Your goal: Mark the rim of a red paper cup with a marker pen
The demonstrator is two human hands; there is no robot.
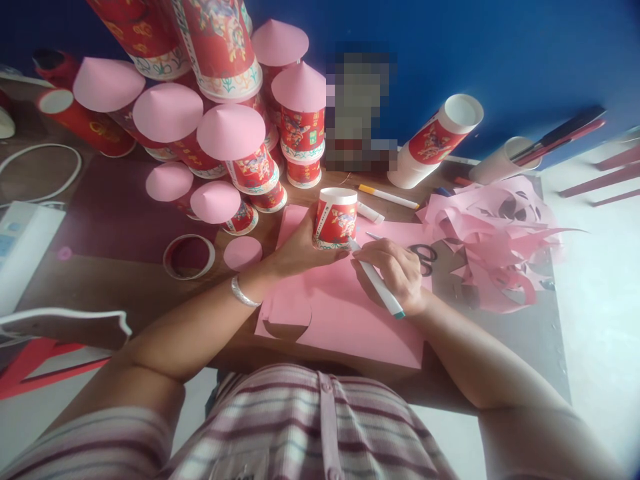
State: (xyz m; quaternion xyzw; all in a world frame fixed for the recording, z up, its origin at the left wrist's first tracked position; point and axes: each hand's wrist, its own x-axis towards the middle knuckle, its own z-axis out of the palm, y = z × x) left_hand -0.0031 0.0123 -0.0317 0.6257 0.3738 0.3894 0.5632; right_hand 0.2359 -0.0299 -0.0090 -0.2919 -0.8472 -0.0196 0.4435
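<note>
My left hand (303, 245) is wrapped round a red printed paper cup (334, 219) with a white rim, held upright above pink paper. In my right hand (393, 270) is a white marker pen (377, 287) with a green end. Its tip meets the lower right side of the cup, near the white base band; whether it touches cannot be made out. Pink paper sheets (360, 327) lie under both hands, one with a round cut-out at its left. Just right of my right hand lie scissors (425, 257), their blades partly hidden behind it.
Red paper cups with pink cone tops (233, 133) stand in stacks at the back left. Pink paper scraps (495, 233) heap at the right. A yellow and white marker (389, 196) lies behind the cup. A tape roll (189, 257) and pink disc (243, 253) lie left.
</note>
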